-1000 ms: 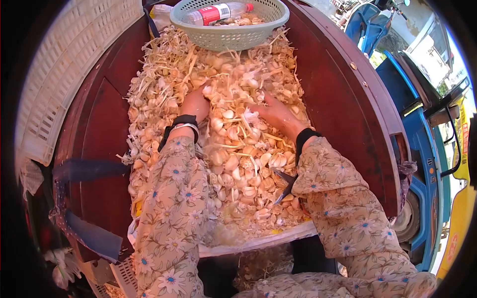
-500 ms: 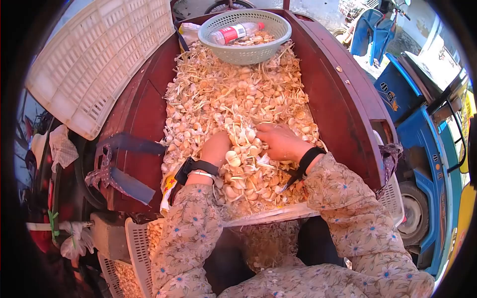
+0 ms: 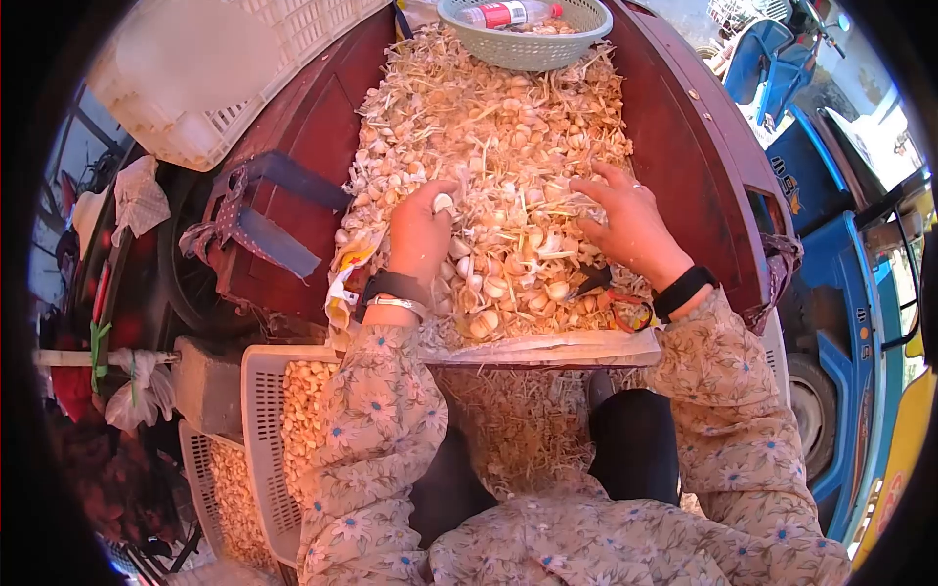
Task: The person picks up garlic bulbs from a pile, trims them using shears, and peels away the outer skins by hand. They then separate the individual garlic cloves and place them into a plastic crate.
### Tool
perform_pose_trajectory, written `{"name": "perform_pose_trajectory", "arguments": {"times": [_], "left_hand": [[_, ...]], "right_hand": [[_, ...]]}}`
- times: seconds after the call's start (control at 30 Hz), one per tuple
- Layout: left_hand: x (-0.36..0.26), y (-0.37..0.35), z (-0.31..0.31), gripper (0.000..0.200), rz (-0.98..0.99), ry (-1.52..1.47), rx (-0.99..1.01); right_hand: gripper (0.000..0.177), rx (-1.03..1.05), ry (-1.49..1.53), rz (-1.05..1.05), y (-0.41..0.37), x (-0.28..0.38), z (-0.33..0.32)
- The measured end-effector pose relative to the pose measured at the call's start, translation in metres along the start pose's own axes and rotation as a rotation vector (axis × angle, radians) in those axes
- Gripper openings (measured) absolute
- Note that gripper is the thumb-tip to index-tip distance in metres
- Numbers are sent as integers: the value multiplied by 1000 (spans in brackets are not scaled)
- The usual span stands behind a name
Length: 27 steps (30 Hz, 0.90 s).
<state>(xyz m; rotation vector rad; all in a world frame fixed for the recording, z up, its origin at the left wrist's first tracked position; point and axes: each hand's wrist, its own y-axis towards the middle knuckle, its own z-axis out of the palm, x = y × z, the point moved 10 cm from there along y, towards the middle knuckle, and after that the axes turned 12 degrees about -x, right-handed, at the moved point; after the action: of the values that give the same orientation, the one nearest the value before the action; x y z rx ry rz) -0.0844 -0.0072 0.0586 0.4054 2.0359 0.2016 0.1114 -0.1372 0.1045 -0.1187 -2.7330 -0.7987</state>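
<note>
Garlic cloves with dry stems and skins (image 3: pixel 498 195) cover the long surface between dark red side boards. My left hand (image 3: pixel 422 230) is over the left part of the heap, its thumb and fingers closed on a pale garlic clove (image 3: pixel 443 203). On the right, my right hand (image 3: pixel 630 220) is spread above the heap with its fingers apart, holding nothing. Near my right wrist, scissors with red handles (image 3: pixel 630 311) lie on the garlic.
A pale green basket (image 3: pixel 528 44) with a plastic bottle (image 3: pixel 508 14) stands at the far end. White crates (image 3: pixel 259 430) with peeled cloves (image 3: pixel 305 396) are at lower left. A large white crate (image 3: pixel 195 78) leans at upper left. A blue vehicle (image 3: pixel 831 283) stands right.
My hands have come up out of the heap and moved apart. A clove now shows in my left hand, and the scissors lie in view. The camera view has tilted down.
</note>
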Motion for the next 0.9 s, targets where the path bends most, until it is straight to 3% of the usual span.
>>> {"name": "perform_pose_trajectory", "arguments": {"times": [0.03, 0.13, 0.17, 0.27, 0.37, 0.43, 0.63, 0.9], "left_hand": [[2, -4, -5, 29, -12, -20, -48], [-7, -22, -13, 24, -9, -282, -100], [1, -40, -13, 23, -268, -319, -21], [7, -81, -5, 21, -384, -756, 16], [17, -128, 7, 21, -698, -1182, 68], [26, -138, 6, 19, -754, -1203, 34], [39, -150, -8, 26, -759, -1062, 15], [27, -152, -10, 30, -658, -1061, 93]], "right_hand": [[34, -122, -9, -47, -3, 10, -14], [27, -92, 180, -32, -26, 46, -17], [22, -69, 232, 4, -38, 59, -13], [20, -35, 364, 37, -72, 88, 14], [17, -4, 324, 65, -86, 102, 47], [16, 82, 192, 64, -90, 106, 69], [19, 37, 128, 123, -84, 108, 91], [20, 40, 406, 196, -83, 107, 97]]}}
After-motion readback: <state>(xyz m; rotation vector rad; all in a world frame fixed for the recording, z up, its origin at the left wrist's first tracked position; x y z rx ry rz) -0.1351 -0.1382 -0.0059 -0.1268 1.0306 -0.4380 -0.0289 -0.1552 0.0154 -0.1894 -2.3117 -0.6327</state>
